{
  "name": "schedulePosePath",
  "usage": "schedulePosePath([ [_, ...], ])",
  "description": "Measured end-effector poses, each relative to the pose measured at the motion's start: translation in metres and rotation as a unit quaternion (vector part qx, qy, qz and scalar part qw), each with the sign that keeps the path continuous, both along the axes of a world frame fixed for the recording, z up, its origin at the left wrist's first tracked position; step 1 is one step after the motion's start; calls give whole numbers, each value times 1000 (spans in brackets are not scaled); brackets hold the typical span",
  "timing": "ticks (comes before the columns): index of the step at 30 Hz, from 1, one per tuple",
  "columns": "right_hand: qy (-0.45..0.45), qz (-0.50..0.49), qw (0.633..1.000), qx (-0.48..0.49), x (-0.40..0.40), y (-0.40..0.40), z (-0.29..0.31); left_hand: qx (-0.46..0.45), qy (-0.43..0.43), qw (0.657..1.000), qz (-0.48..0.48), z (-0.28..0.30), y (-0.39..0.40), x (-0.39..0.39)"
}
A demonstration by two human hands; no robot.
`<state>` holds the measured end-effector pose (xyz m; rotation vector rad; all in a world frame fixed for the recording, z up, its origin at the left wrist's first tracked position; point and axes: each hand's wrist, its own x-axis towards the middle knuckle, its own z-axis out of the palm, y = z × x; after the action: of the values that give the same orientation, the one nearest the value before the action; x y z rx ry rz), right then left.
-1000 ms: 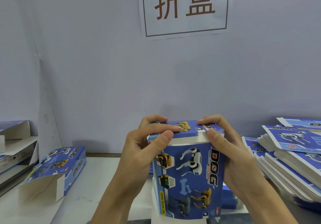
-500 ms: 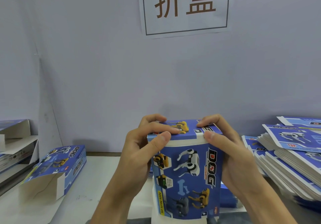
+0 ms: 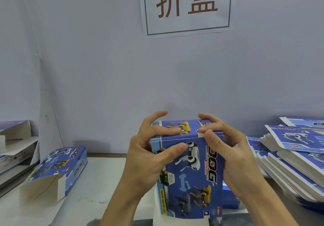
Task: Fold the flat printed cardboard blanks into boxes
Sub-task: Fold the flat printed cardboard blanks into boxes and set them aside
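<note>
Grip first: both hands clamp the upright box point(image 3: 189, 169) at its upper end, one on each side. Left hand point(image 3: 149, 157) wraps the left wall, its thumb lying across the printed front panel and its fingers curled over onto the top flap point(image 3: 177, 126). Right hand point(image 3: 235, 157) mirrors this on the right wall, thumb at the front top corner, fingers pressing down on the flap's right part. Neither hand is free; each has hold of the box.

Location: the box stands on end on the white table point(image 3: 98, 176), centred in front of the person, top closed or nearly so. A thin pale line shows along the front top edge, so full seating of the flap cannot be confirmed.

Handling judgement: thin printed card, light and hollow. Walls look liable to bow or crease under a hard squeeze at mid-panel; the glossy print is probably somewhat slippery. Best hold is at the edges and corners, where folds give stiffness, with pressure on the flap kept near the tuck line. The present hold agrees with that.

Surroundings: a folded box with an open end point(image 3: 54, 171) lies on its side on the table to the left, well apart. More card items rest on shelving at the far left point(image 3: 15, 138). A tall stack of flat blanks point(image 3: 294, 157) sits just beside the right forearm. A paper sign point(image 3: 186, 6) hangs on the wall above.
</note>
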<state>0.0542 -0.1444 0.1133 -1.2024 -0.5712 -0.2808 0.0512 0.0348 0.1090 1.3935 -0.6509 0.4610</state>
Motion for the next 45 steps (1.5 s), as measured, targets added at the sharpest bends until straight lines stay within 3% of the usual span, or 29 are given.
schedulePosePath([
  [14,4,-25,999,19,0,3,0,13,4,1000,28,-2,3,4],
  [17,-39,-161,983,-75,-1,10,2,61,1,992,107,3,10,6],
  [21,-132,-364,909,-153,-1,22,3,57,-13,970,237,6,20,11],
  [23,-190,-413,873,-176,-2,29,1,21,-14,962,272,7,26,13],
  [26,-247,-441,841,-193,-6,39,2,-140,17,961,239,11,37,16],
  [29,-299,-448,820,-193,-11,52,1,-243,58,936,249,9,47,20],
  [35,-217,-333,865,-305,-15,64,-10,-313,83,890,321,14,53,21],
  [39,-104,-323,846,-411,-14,62,-8,-353,135,877,297,16,55,19],
  [42,-15,-231,922,-310,-13,59,-2,-371,188,885,207,18,46,16],
  [45,71,-121,971,-196,-11,57,1,-286,244,915,146,11,24,14],
])
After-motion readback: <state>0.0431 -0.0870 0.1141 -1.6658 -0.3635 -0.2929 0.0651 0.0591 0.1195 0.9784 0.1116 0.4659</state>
